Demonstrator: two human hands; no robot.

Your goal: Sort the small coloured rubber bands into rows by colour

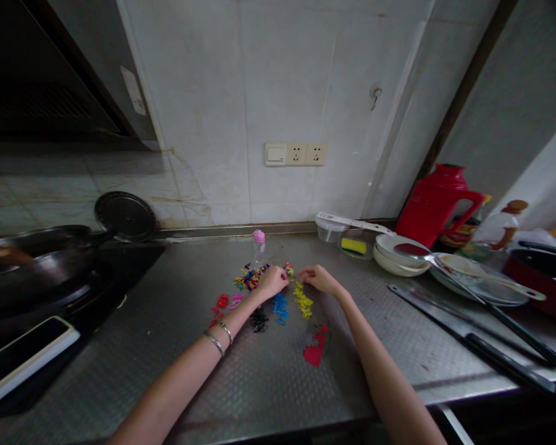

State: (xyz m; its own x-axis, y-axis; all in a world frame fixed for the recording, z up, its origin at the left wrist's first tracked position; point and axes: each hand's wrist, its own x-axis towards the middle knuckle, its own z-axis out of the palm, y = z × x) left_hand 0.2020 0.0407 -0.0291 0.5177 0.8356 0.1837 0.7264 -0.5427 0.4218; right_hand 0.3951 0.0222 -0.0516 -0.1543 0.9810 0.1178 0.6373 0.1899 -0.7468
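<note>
My left hand (273, 282) is over a mixed-colour heap of small, rubber-band-like loops (248, 278), its fingers curled together; anything between them is too small to make out. My right hand (322, 279) hovers just above the yellow loops (303, 301), fingers stretched leftward and slightly apart, with nothing visible in them. Separate blue loops (280, 308), black loops (259, 320), pink loops (236, 301) and red loops (222, 301) lie around my left wrist. Behind the heap stands a small clear bottle with a pink cap (259, 237). A jagged red piece (315, 349) lies nearer me.
On the left are a wok (50, 266) on the stove and a white-edged phone-like device (28, 358). To the right are a yellow sponge (353, 246) in a dish, stacked bowls (401, 262), a long black-handled utensil (505, 358) and a red thermos flask (433, 204).
</note>
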